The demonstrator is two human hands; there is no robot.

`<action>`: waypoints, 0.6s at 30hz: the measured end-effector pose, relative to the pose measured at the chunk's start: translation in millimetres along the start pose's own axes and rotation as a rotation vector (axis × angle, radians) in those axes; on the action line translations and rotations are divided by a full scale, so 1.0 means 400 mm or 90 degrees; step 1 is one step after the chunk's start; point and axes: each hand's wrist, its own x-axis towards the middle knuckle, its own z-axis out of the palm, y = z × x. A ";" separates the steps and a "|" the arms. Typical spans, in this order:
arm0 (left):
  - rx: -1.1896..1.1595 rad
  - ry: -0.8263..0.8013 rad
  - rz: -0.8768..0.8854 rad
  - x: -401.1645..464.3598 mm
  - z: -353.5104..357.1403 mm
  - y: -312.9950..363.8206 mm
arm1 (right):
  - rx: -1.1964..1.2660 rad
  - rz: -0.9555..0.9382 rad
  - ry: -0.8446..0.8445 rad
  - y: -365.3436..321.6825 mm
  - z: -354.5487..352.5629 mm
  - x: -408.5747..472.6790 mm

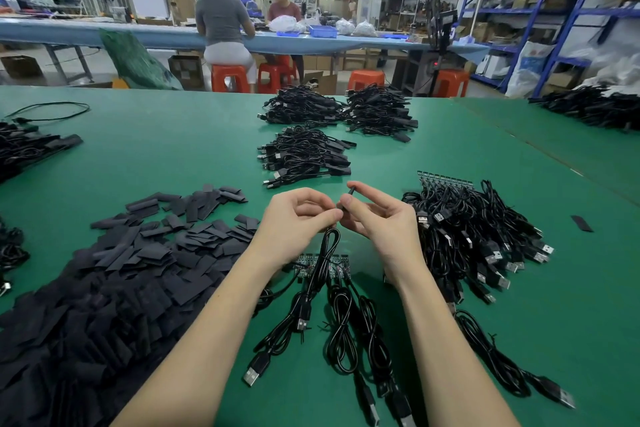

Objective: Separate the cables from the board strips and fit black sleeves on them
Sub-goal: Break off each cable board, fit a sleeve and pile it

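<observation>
Above the green tabletop [173,149], the right hand [377,218] pinches a black sleeve [349,196]; the left hand [298,222] pinches the USB cable [322,260], apparently at its board end. Alignment matters before sliding.

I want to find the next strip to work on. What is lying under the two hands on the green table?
Under the left hand and right hand lies a board strip with black cables trailing toward the person. The wrists cover both its ends, so its full length cannot be seen.
</observation>
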 end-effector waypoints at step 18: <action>0.154 -0.159 -0.019 0.005 -0.015 0.019 | 0.170 0.026 0.201 -0.026 -0.016 0.024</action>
